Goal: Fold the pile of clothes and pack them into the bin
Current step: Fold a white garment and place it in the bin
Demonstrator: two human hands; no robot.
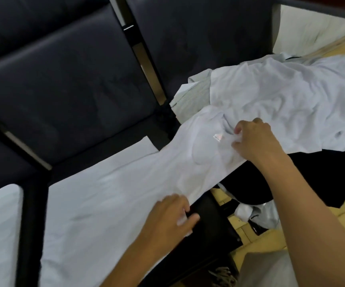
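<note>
On the dark sofa seat, left hand (171, 216) pinches the near edge of a white shirt (126, 183), fingers curled on the fabric. Right hand (252, 139) grips the same shirt's collar end beside its small label (217, 137). Hands well apart, shirt stretched flat between them across the sofa (64, 79). Right of the shirt, touching it, a pile of white clothes (281, 96), with a black garment (291, 175) just below. Wooden floor (250, 241) beneath. No bin seen.

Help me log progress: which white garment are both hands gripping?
The white shirt stretched across the seat, held by left hand and right hand; the other white garment lies untouched behind.
</note>
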